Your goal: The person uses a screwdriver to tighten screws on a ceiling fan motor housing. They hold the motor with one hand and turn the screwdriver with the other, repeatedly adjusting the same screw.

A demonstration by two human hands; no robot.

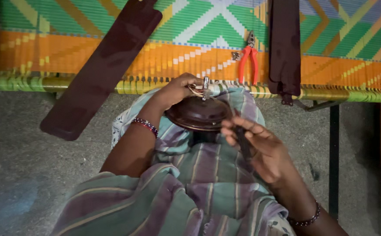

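A dark brown round fan motor housing (198, 114) rests on my lap, on striped green and purple cloth. A short metal shaft (206, 83) and pale wires stick up from its top. My left hand (179, 88) is closed on those wires beside the shaft. My right hand (255, 140) is at the housing's right rim and grips a thin dark tool (243, 142) that points down between its fingers.
A woven cot (33, 57) with orange and green strapping spans the top. Two dark brown fan blades (101, 70) (284, 48) lean over its edge. Red-handled pliers (248, 61) and a small metal part (235, 55) lie on it. Grey concrete floor (20, 166) lies below.
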